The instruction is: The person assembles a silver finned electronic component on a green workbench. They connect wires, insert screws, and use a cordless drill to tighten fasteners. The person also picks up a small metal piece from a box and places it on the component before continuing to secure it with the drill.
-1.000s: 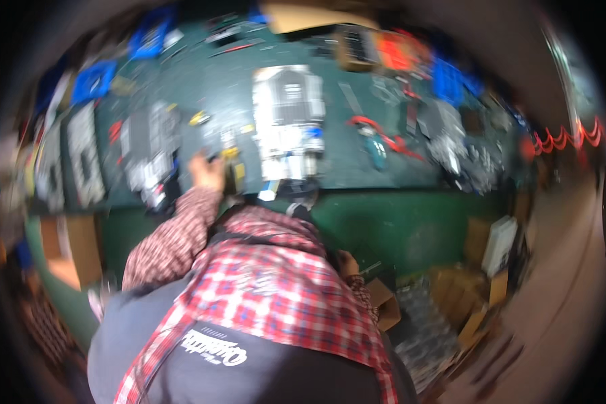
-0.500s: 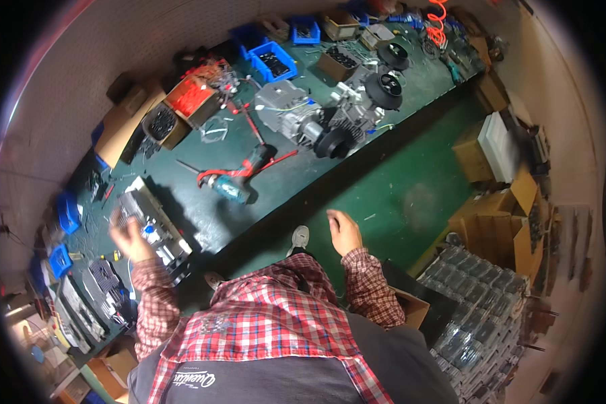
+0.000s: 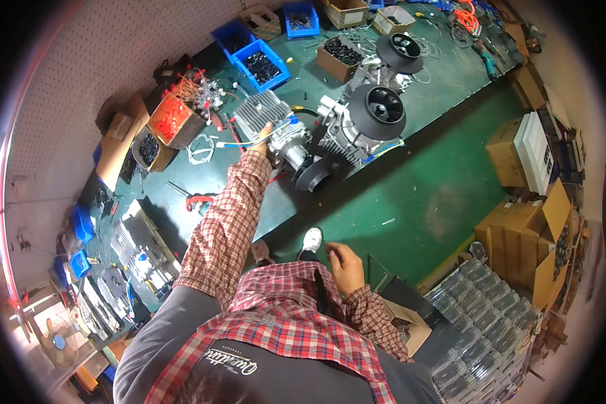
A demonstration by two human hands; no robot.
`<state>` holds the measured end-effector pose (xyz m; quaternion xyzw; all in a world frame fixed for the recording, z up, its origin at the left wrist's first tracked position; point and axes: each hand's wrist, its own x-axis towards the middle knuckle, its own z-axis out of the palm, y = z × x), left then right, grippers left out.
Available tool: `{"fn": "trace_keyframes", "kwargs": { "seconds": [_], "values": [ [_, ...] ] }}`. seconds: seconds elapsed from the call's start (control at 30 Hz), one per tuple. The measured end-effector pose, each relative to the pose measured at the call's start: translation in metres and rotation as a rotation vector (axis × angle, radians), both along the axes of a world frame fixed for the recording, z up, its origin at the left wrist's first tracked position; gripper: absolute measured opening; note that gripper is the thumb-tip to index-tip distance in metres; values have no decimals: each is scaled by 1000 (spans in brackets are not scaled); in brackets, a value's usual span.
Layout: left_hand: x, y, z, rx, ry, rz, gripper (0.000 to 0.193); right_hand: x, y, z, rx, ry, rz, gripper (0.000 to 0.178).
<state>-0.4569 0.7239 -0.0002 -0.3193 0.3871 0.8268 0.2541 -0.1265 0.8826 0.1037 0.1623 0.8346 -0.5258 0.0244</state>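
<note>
My left hand (image 3: 265,137) reaches over the workbench (image 3: 212,176), its fingers closed around a finned cast-metal unit (image 3: 286,145) with a black fan wheel at its near end. Blue and white wires lie across this unit beside my fingers. Just right of it stands a similar metal unit (image 3: 343,135) with a wide black fan wheel (image 3: 377,111) facing up. My right hand (image 3: 347,268) hangs before my apron, loosely curled with fingers apart and nothing visible in it. Under my left forearm, a red-and-teal power tool (image 3: 198,202) is mostly hidden.
Blue bins (image 3: 261,65) of small dark parts and a box of red pieces (image 3: 175,120) line the bench's back. More finned castings (image 3: 141,246) lie at left. To the right are open cartons (image 3: 518,229) and a stack of grey metal parts (image 3: 481,316); green floor (image 3: 411,195) lies between.
My left hand has left the castings at the left and come over to the finned unit, taking hold of it. My right hand stays near my apron. The view has shifted.
</note>
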Motion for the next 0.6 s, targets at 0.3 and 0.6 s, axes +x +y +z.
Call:
{"fn": "trace_keyframes", "kwargs": {
  "seconds": [0.3,0.6],
  "values": [
    [42,-58,-5,87,-32,122,66,-33,-44,40,-125,-32,-124,19],
    [99,-157,53,377,-22,107,52,-158,-78,36,-223,72,46,21]
  ]
}}
